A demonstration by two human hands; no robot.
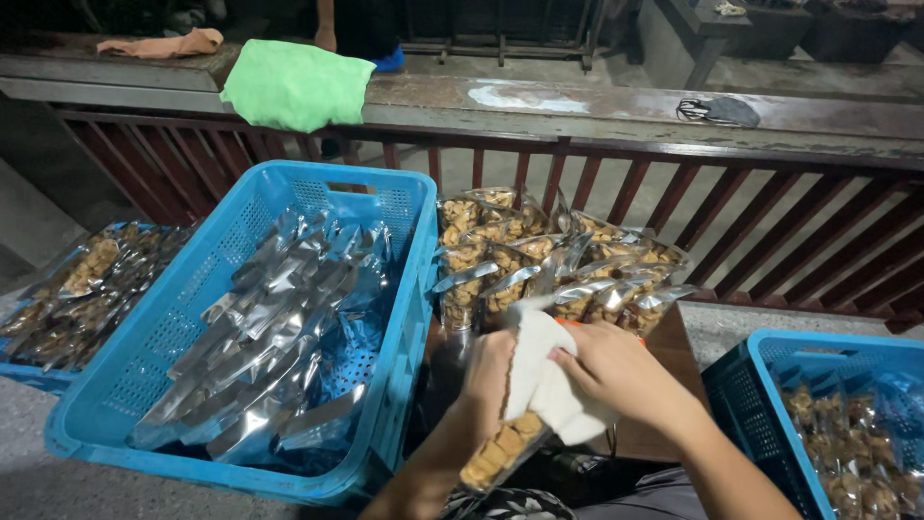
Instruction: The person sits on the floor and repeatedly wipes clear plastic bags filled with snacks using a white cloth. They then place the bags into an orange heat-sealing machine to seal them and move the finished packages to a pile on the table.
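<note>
- head view: the left hand [489, 371] is closed around a clear snack pouch [500, 453] filled with light brown pieces, holding it tilted, its lower end down near the person's lap.
- the right hand [616, 371] grips a white cloth [544, 380] and presses it against the upper part of that pouch; the cloth lies over the pouch and partly over the left hand's fingers.
- judging by this, the step in hand is wiping the pouch's outside, near its top edge.
- just behind the hands stands a cluster of filled pouches [558, 265], upright and leaning on one another, their silver tops showing.
- to the left, a big blue crate [241, 221] holds a heap of flat silver bags [279, 327]; whether they are filled cannot be told.
- another blue crate [770, 351] at the right holds more filled pouches, and a tray of pouches [87, 289] lies at the far left.
- a green cloth [294, 85] is draped on the wooden rail [626, 111] beyond.
- the next move, as i judge it, calls for a steady left-hand hold while the cloth runs along the pouch, without crushing the pieces inside.
</note>
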